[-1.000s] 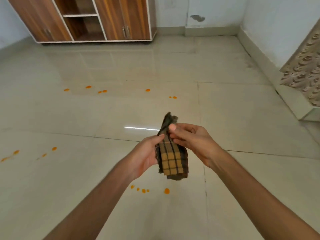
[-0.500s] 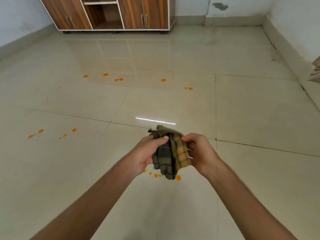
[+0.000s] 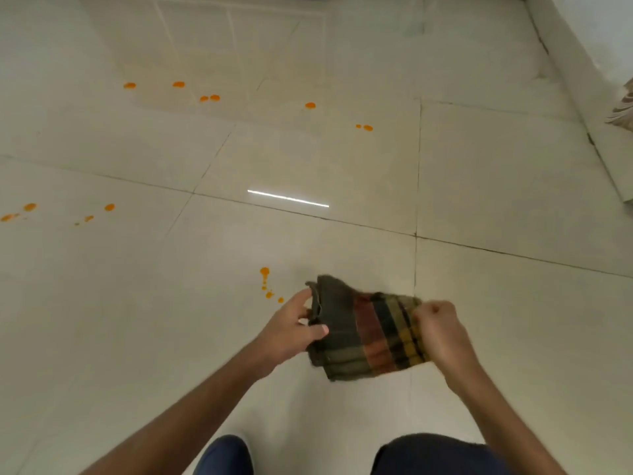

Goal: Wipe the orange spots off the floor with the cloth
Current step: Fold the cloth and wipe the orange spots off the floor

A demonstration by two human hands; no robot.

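Observation:
A folded checked cloth (image 3: 364, 332) in dark green, red and yellow is stretched between both hands above the pale tiled floor (image 3: 137, 337). My left hand (image 3: 291, 329) pinches its left edge and my right hand (image 3: 438, 329) grips its right edge. A small cluster of orange spots (image 3: 265, 281) lies on the floor just left of the cloth. Another group of orange spots (image 3: 109, 207) sits at the far left. A row of orange spots (image 3: 310, 105) runs across the tiles further away.
My knees in dark trousers (image 3: 435, 454) show at the bottom edge. A raised white skirting (image 3: 565, 46) runs along the right wall, with a patterned panel (image 3: 625, 111) at the right edge. A bright strip of reflected light (image 3: 287, 198) lies on the floor ahead.
The view has tipped down and closer to the floor, and the cabinet has left the frame. My hands have pulled apart, spreading the bunched cloth out sideways.

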